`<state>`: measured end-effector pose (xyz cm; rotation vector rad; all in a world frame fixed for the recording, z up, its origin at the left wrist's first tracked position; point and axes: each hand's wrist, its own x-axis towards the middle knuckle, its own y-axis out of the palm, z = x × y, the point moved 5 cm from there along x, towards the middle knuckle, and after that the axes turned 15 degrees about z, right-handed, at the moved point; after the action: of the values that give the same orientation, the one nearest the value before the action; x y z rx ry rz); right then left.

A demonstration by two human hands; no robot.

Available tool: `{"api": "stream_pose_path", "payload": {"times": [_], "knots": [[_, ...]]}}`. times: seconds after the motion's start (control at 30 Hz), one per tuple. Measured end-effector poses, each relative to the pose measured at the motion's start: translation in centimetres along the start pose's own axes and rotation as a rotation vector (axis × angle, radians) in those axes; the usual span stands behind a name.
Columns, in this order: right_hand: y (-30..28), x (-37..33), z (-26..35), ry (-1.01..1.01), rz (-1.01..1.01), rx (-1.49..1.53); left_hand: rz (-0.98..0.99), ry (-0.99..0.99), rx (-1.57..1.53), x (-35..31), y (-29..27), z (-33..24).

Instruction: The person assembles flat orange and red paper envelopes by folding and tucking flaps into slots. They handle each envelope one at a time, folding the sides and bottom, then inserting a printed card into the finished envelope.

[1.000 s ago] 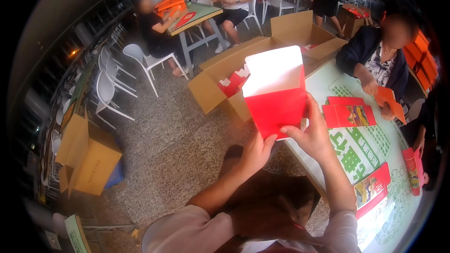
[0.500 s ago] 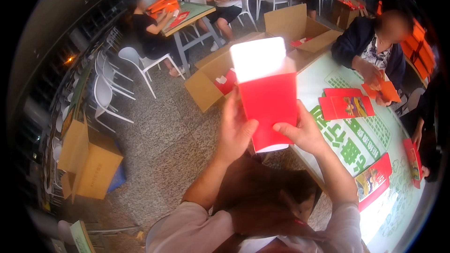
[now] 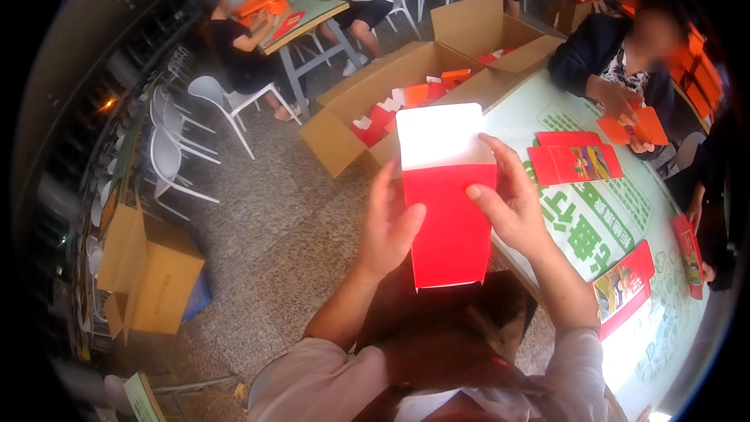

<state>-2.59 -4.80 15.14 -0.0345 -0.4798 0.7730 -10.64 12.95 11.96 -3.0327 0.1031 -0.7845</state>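
My left hand (image 3: 388, 227) pinches the red carton (image 3: 447, 195) at nine o'clock, right hand (image 3: 508, 203) fingers pressed at three; I should square both sides evenly.

Both hands hold a red carton (image 3: 451, 215) upright, its white inner flap raised at the top — the left hand (image 3: 391, 227) against its left edge, the right hand (image 3: 512, 203) on its right. To the right, flat red cartons (image 3: 574, 160) lie on the tabletop (image 3: 601, 227); open cardboard boxes (image 3: 391, 101) stand on the floor beyond.
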Motion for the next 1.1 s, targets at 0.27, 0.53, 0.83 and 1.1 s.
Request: {"api": "stream_pose_path", "payload": {"times": [0.27,0.53,0.83,1.1], "knots": [[0.0,-0.3,0.2,-0.036,-0.013,0.012,-0.029,0.033,0.006,0.5,-0.1,0.0],[0.1,-0.4,0.3,-0.057,-0.049,-0.056,-0.025,0.045,0.066,0.4,0.3,-1.0],[0.8,-0.9,0.2,-0.068,0.077,0.000,-0.036,0.038,0.110,-1.5,0.0,-1.5],[1.6,-0.9,0.2,-0.062,0.154,0.019,-0.016,-0.004,0.044,-2.7,-0.9,-0.9]]}}
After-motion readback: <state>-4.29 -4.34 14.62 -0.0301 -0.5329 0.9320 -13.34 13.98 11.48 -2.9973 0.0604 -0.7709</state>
